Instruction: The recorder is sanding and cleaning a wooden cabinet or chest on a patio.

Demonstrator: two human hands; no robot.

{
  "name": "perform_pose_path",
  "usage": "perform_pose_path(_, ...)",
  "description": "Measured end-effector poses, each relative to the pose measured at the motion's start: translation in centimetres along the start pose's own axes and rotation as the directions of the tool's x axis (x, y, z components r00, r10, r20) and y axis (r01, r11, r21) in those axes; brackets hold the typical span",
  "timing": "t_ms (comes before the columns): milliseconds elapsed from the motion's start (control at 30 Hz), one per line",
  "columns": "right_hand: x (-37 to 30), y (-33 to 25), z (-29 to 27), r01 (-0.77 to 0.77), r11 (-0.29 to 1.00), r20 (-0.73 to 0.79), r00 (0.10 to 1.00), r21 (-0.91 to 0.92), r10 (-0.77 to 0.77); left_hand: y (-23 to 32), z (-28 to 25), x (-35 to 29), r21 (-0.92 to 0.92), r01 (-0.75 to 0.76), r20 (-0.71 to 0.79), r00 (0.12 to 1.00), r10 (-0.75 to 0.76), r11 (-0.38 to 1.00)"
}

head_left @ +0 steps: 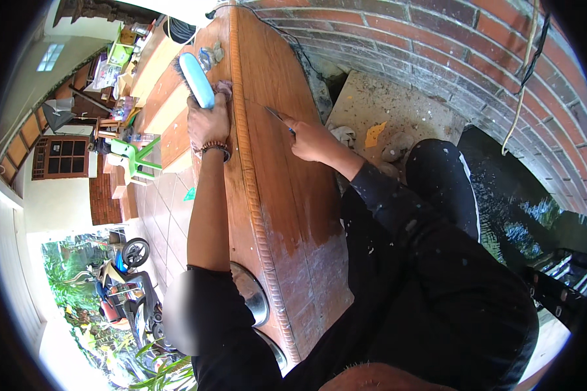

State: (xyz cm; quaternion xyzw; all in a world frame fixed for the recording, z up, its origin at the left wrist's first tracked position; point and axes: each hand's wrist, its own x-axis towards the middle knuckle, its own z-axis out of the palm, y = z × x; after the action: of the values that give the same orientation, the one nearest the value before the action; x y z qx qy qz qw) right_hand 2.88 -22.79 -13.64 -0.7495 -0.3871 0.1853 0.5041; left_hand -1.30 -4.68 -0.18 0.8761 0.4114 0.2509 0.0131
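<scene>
My left hand (209, 124), a beaded bracelet at its wrist, is closed around the lower end of a scrub brush (196, 79) with a light blue back and dark bristles. A bunched pinkish rag (224, 88) shows beside its fingers, next to the rope-carved trim (246, 156). In my right hand (306, 139) is a small knife-like tool (273, 113); its thin blade points at the brown wooden panel (287, 176), and most of its handle is hidden by the fingers. Towards me the panel has a pale, whitish patch.
A brick wall (463, 58) rises on the right above a speckled ledge (365, 98) and dark water (509, 195). Small objects (211, 56) lie beyond the brush. Leftward are a green plastic chair (137, 158), a tiled floor (166, 215) and a motorbike (127, 280).
</scene>
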Motion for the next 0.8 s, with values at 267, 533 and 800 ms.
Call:
perform_pose_path(267, 4.0, 2.6, 1.4, 0.047, 0.998, -0.041, 0.998, -0.03, -0.048, 0.1, 0.8, 0.1, 0.012, -0.012, 0.0, 1.0, 0.012, 1.0)
perform_pose_path(533, 3.2, 0.0, -0.3, 0.004, 0.999, 0.177, 0.984, -0.042, 0.004, -0.9, -0.3, 0.3, 0.045, 0.028, -0.007, 1.0, -0.027, 0.999)
perform_pose_path(800, 1.2, 2.5, 3.2, 0.069, 0.997, -0.018, 0.998, 0.041, -0.068, -0.5, 0.5, 0.3, 0.018, 0.006, 0.013, 1.0, -0.007, 1.0)
